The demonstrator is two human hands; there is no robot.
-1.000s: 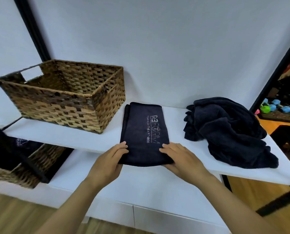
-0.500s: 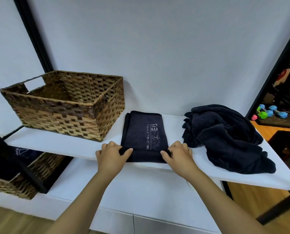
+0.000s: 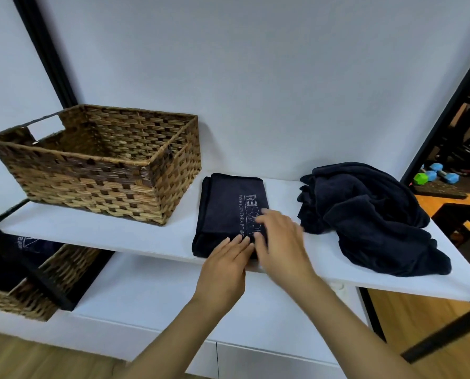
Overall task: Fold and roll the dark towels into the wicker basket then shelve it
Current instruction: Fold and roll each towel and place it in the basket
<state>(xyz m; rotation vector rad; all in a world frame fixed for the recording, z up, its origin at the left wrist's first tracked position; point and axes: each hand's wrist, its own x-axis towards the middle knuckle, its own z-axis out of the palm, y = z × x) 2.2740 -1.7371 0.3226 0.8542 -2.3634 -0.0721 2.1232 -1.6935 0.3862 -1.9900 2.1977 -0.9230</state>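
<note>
White and bare-walled, the room holds a white shelf (image 3: 135,233) running across the frame, with a second white surface (image 3: 151,305) just below it and wood flooring (image 3: 420,318) showing to the right. On the shelf lies a folded dark towel (image 3: 228,212), a neat navy rectangle with pale lettering running along its length, its left edge showing stacked layers. A person's left hand (image 3: 224,269) rests flat on the towel's near end, fingers straight and together, while the right hand (image 3: 280,242), slightly blurred, lies over the lettering with fingers spread and relaxed, gripping nothing. Left of the towel and close beside it stands an empty wicker basket (image 3: 97,181), rectangular, woven in brown and tan, with a handle slot cut in its far wall. To the right, apart from the folded towel, a heap of dark towels (image 3: 370,217) sits crumpled on the shelf. A second wicker basket (image 3: 39,285) holding dark fabric sits on the lower level at far left, beside a black frame post (image 3: 45,53). Through an opening at far right, blue and green dumbbells (image 3: 433,175) rest on the floor.
</note>
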